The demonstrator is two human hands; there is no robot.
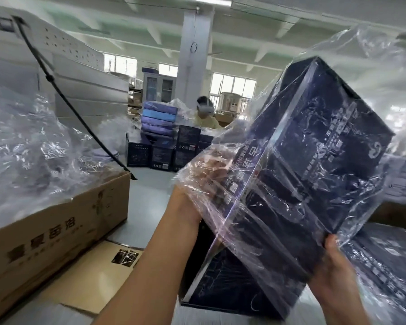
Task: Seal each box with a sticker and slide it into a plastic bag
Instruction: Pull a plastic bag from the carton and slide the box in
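Navy box (232, 282) half sleeved in a clear plastic bag (373, 66) and held tilted in mid-air.

At the box's lower right corner the bag's open edge is pinched by the right hand (338, 266), thumb clamped over the film. On the box's left side the left hand (206, 177) is seen through the plastic, its fingers too blurred for it to be told whether they are curled or flat. The step is judged to be the sliding-in: the mouth is best kept taut and drawn down along the box while the box is pushed up, so that no film bunches at the corners. The long axis is set on a slant — the lower end bare and nearest, the upper end pointed up and away to the right, into the bag's slack closed end. Left of the box a brown carton (56, 231) heaped with film is seen; beyond the box, more navy boxes (159, 156) are stacked.
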